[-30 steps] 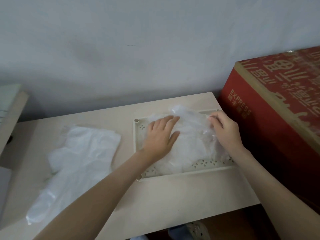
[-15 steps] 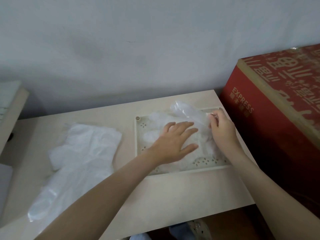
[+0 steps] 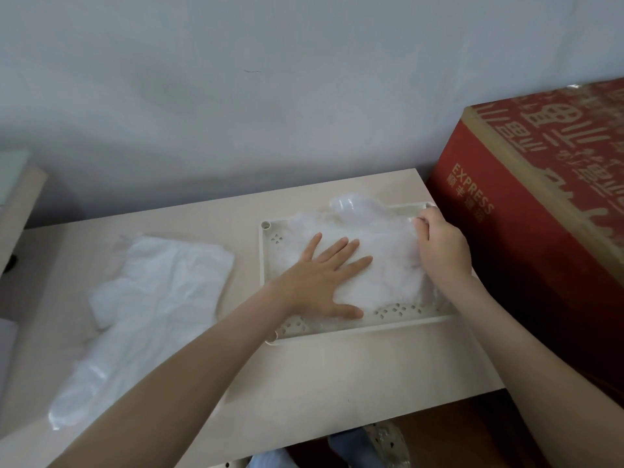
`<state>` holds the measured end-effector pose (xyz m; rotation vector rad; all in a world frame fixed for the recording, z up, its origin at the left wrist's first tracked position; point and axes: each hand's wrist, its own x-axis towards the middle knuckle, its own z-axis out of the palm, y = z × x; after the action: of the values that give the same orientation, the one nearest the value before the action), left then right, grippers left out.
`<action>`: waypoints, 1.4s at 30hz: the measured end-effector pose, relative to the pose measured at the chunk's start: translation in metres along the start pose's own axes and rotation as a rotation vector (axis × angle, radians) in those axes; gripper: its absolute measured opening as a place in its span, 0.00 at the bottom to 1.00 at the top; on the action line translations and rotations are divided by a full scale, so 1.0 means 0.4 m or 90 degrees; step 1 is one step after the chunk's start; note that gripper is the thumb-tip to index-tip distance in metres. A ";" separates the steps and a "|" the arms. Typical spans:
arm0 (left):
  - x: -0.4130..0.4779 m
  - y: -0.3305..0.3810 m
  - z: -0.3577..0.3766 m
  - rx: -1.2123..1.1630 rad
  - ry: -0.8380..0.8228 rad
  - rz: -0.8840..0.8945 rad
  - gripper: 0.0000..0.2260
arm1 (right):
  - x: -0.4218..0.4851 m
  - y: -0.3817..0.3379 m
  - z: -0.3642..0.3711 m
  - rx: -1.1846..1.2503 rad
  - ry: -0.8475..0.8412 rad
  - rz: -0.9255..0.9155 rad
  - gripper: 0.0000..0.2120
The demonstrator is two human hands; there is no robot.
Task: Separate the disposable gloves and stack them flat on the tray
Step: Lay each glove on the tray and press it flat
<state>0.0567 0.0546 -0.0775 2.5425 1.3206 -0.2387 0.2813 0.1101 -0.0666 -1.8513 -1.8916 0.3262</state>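
Head view, crinkled translucent gloves (image 3: 388, 261) on tray (image 3: 388, 324), left hand (image 3: 324, 282) spread flat, right hand (image 3: 442, 248) seemingly pinching them

A red EXPRESS box (image 3: 540, 238) stands just beside the pale table (image 3: 320, 376), against a grey wall (image 3: 270, 96).

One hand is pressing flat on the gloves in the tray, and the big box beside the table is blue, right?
Not quite. The head view shows the box is red, not blue. The left hand does press flat on the gloves in the tray.
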 end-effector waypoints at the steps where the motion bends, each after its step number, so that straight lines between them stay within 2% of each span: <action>1: -0.005 -0.010 -0.002 0.004 -0.008 -0.001 0.40 | 0.001 0.001 -0.001 -0.013 -0.003 -0.002 0.13; 6: -0.031 -0.050 -0.020 0.022 -0.027 -0.008 0.41 | 0.004 0.001 0.008 -0.044 -0.012 0.005 0.15; 8: -0.041 -0.062 -0.031 -0.043 0.003 -0.007 0.37 | 0.004 0.000 0.012 -0.037 -0.015 0.009 0.16; 10: -0.049 -0.062 -0.041 -0.164 0.070 -0.004 0.32 | 0.000 -0.006 0.016 -0.049 0.017 -0.003 0.19; 12: -0.046 -0.050 -0.043 -0.246 0.185 -0.013 0.28 | -0.007 -0.015 0.024 -0.126 0.074 -0.043 0.22; 15: -0.025 -0.021 -0.034 -0.203 0.364 -0.047 0.21 | -0.028 -0.046 0.035 -0.150 0.098 -0.110 0.26; 17: -0.009 -0.003 -0.020 -0.141 0.397 -0.051 0.18 | -0.043 -0.060 0.045 -0.130 0.049 -0.187 0.26; 19: 0.005 0.011 0.007 -0.083 0.370 -0.040 0.19 | -0.054 -0.064 0.059 -0.111 -0.033 -0.265 0.27; 21: 0.013 0.019 0.035 -0.016 0.296 -0.055 0.24 | -0.063 -0.065 0.071 -0.110 -0.123 -0.292 0.30; 24: 0.015 0.021 0.056 0.023 0.166 -0.103 0.34 | -0.070 -0.055 0.089 -0.161 -0.248 -0.244 0.37; 26: 0.016 0.017 0.055 0.006 0.108 -0.128 0.37 | -0.065 -0.052 0.091 -0.186 -0.289 -0.220 0.34; 29: 0.017 0.017 0.057 0.014 0.096 -0.136 0.38 | -0.055 -0.047 0.084 -0.191 -0.298 -0.198 0.27; 34: 0.014 0.014 0.063 0.014 0.100 -0.158 0.39 | -0.043 -0.012 0.075 -0.206 -0.265 -0.145 0.27; 39: 0.007 0.019 0.059 -0.005 0.091 -0.229 0.41 | -0.040 0.001 0.073 -0.207 -0.260 -0.106 0.26; 42: 0.003 0.025 0.049 -0.012 0.064 -0.248 0.38 | -0.037 -0.002 0.067 -0.226 -0.240 -0.079 0.27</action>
<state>0.0649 0.0439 -0.0950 2.2877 1.8418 -0.1734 0.2672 0.0997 -0.0917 -1.9878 -2.4430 0.3324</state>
